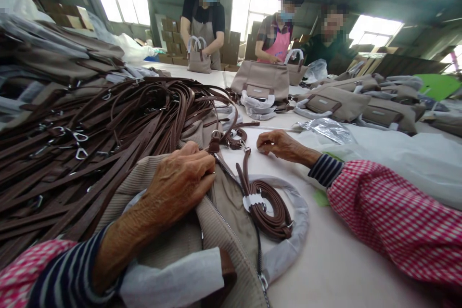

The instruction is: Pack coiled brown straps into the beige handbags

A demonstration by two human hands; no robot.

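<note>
My left hand (179, 180) rests on a beige handbag (224, 231) lying open in front of me, fingers curled at the bag's zipper edge beside a metal ring and brown strap end (215, 140). My right hand (278, 144) lies on the white table (346, 260), fingers pinched together near a small clasp of a brown strap; what it pinches is too small to name. A coiled brown strap (269, 204) bound with white tape lies on the bag's paper-wrapped handle.
A large heap of brown leather straps (90, 144) fills the left. Finished beige bags (262, 79) and plastic wrapping (327, 127) lie further back. Three people stand working at the table's far side. White sheeting (404, 163) covers the right.
</note>
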